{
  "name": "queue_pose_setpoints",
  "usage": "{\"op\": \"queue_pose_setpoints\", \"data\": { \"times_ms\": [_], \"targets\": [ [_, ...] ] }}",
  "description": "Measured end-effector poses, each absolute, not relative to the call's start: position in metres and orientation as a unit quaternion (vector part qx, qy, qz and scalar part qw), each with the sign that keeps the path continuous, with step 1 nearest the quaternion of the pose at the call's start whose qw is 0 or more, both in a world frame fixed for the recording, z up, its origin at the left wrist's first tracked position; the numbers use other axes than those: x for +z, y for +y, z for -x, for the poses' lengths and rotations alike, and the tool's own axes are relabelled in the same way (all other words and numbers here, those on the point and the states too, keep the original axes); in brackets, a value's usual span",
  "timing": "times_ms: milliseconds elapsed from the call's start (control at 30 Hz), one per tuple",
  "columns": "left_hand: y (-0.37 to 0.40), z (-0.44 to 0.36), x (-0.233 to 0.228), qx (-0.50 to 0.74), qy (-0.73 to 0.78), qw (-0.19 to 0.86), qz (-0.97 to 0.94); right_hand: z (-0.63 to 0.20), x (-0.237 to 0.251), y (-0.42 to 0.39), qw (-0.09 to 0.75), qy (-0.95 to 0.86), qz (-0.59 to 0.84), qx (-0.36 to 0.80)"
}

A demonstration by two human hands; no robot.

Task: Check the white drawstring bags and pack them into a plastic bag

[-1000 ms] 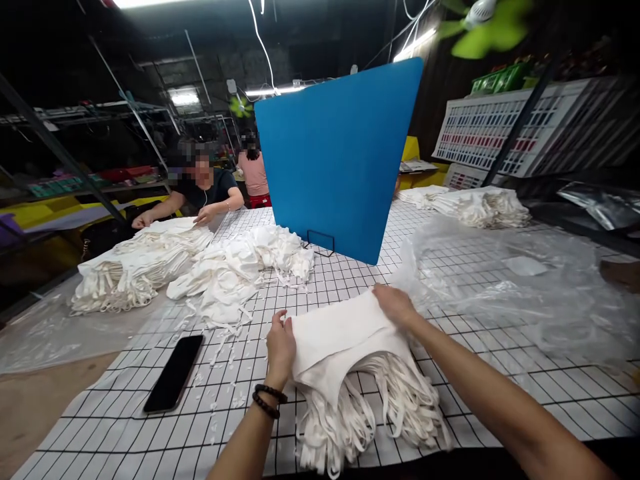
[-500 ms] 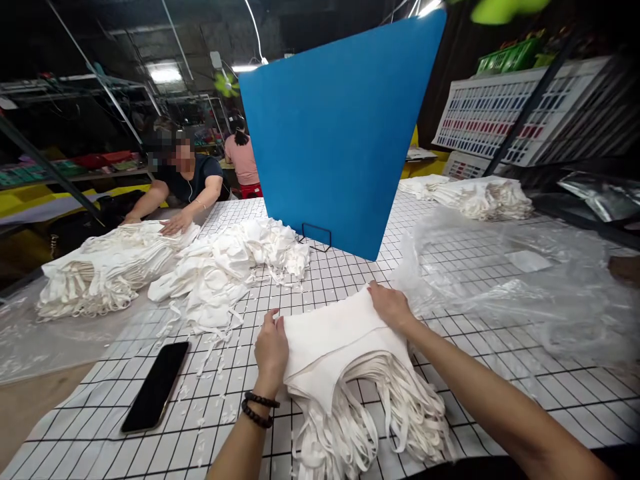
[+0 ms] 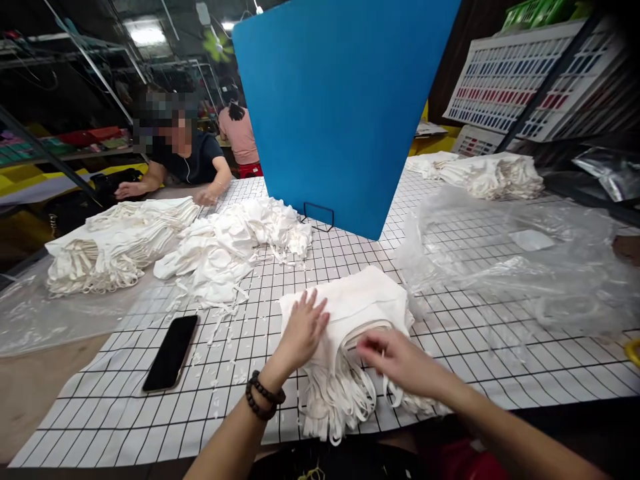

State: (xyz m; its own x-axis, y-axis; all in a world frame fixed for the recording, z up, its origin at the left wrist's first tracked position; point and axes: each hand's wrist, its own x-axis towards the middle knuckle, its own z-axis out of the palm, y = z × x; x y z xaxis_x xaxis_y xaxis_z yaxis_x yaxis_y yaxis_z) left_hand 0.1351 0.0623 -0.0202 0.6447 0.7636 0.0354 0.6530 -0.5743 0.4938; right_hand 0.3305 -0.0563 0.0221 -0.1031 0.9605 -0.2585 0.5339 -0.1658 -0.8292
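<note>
A stack of white cloth pieces with narrow straps lies on the grid-patterned table in front of me, straps toward the near edge. My left hand rests on its left side, fingers spread over the top layer. Over the front right of the stack is my right hand, its fingers loosely bent and a little blurred, with no cloth visibly held. Whether its fingertips touch the stack I cannot tell. Dark bead bracelets circle my left wrist.
A phone lies to the left. Behind it are a loose white cloth heap and another stack, near a seated person. A blue board stands mid-table. Clear plastic sheeting covers the right side.
Both my hands have let go of the stack's far corners. The left now lies flat on top, and the right has come nearer to me. Across the table, the person's hands have lifted off their stack.
</note>
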Motion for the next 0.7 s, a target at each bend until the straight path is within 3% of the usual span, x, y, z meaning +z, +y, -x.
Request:
{"op": "queue_pose_setpoints", "data": {
  "times_ms": [100,333,433,533,600,700],
  "targets": [
    [0.050,-0.143,-0.036,0.067,0.389,0.253,-0.883,-0.289,-0.008,-0.091,0.262,-0.538,0.634,0.490],
    [0.044,-0.149,-0.047,0.075,0.407,0.207,-0.887,-0.243,-0.046,-0.092,0.346,-0.477,0.727,0.353],
    [0.043,-0.148,-0.049,0.075,0.406,0.195,-0.890,-0.248,-0.036,-0.100,0.424,-0.385,0.666,0.479],
    [0.043,-0.148,-0.053,0.080,0.406,0.181,-0.892,-0.258,-0.019,-0.126,0.428,-0.278,0.593,0.623],
    [0.043,-0.148,-0.055,0.086,0.407,0.174,-0.893,-0.265,-0.010,-0.151,0.417,-0.257,0.575,0.656],
    [0.043,-0.147,-0.058,0.091,0.407,0.171,-0.892,-0.272,-0.004,-0.190,0.417,-0.286,0.608,0.611]
  ]
}}
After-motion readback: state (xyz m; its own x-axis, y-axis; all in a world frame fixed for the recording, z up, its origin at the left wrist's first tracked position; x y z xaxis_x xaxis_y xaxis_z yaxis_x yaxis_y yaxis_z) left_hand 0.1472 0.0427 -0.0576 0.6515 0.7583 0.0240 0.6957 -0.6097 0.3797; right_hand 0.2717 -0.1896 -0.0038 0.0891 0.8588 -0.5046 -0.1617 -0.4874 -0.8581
